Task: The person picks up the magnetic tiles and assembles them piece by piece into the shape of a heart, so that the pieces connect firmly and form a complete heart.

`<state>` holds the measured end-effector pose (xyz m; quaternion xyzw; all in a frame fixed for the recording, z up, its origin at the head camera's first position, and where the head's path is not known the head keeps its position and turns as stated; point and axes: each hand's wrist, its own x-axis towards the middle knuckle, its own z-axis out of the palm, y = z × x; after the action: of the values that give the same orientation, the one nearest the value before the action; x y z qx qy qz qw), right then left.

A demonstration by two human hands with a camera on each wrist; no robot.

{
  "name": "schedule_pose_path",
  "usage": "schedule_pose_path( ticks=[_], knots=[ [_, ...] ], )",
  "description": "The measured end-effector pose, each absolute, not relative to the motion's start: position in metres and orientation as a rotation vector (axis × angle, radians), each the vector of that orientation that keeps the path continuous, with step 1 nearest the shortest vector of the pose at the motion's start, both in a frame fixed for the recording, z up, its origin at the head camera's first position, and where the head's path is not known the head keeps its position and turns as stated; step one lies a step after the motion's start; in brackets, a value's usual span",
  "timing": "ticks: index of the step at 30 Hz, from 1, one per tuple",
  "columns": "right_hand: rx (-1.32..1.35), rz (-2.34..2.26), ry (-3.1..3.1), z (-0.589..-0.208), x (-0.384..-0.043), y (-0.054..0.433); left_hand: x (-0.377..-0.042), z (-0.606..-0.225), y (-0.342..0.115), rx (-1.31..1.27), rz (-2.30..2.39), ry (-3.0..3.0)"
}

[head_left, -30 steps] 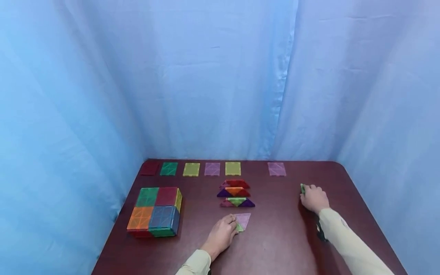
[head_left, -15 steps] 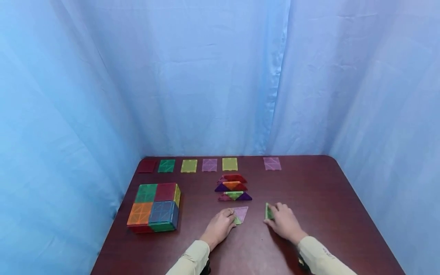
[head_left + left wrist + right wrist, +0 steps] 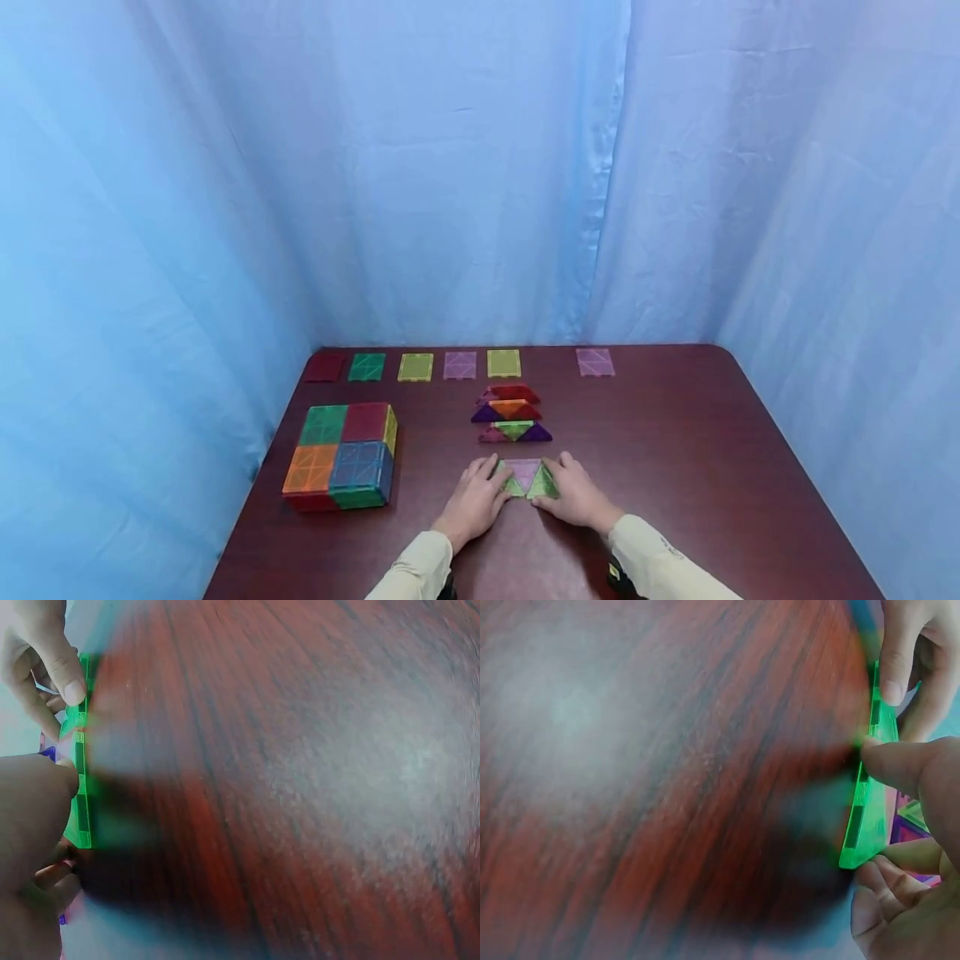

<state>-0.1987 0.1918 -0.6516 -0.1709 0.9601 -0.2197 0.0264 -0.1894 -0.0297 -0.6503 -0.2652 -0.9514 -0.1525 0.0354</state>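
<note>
Just in front of me on the table, a purple triangular magnetic tile (image 3: 522, 470) lies between two green ones, together forming a flat trapezoid. My left hand (image 3: 471, 500) pinches the left green triangular magnetic tile (image 3: 514, 488) between thumb and fingers, partly covering it. On the other side my right hand (image 3: 581, 497) grips the right green triangular magnetic tile (image 3: 542, 483) by its edges. The right wrist view shows the thumb on the near edge of this green tile (image 3: 868, 832) and fingers at its far corner.
Beyond the hands stand three rows of triangular tiles (image 3: 515, 431), one behind another. A block of coloured square tiles (image 3: 360, 464) is at left. Several square tiles, including a yellow one (image 3: 416, 367) and a purple one (image 3: 596, 362), line the back edge. Blue curtains surround the table (image 3: 675, 433).
My right hand has brought its green tile leftward from the table's right side to the purple tile. The left hand has stayed at its green tile, its fingers shifting slightly.
</note>
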Motion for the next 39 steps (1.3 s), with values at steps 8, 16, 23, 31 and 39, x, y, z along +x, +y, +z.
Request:
schedule_pose_path(
  ticks=[8, 16, 23, 31, 39],
  knots=[
    [-0.458, -0.914, 2.948, -0.649, -0.197, 0.191, -0.189, -0.65, -0.024, -0.756, -0.723, -2.844],
    [-0.519, -1.276, 2.923, -0.656, -0.201, 0.194, -0.193, -0.643, -0.022, -0.649, -0.969, -2.757],
    [-0.691, -1.347, 3.039, -0.649, -0.209, 0.195, -0.201, -0.624, -0.026, -0.686, -0.915, -2.666],
    [-0.715, -1.323, 3.034, -0.651, -0.212, 0.194, -0.206, -0.626, -0.028, -0.719, -0.782, -2.648],
    [-0.813, -1.208, 3.086, -0.656, -0.214, 0.202, -0.207, -0.624, -0.027, -0.726, -0.722, -2.711]
  ],
)
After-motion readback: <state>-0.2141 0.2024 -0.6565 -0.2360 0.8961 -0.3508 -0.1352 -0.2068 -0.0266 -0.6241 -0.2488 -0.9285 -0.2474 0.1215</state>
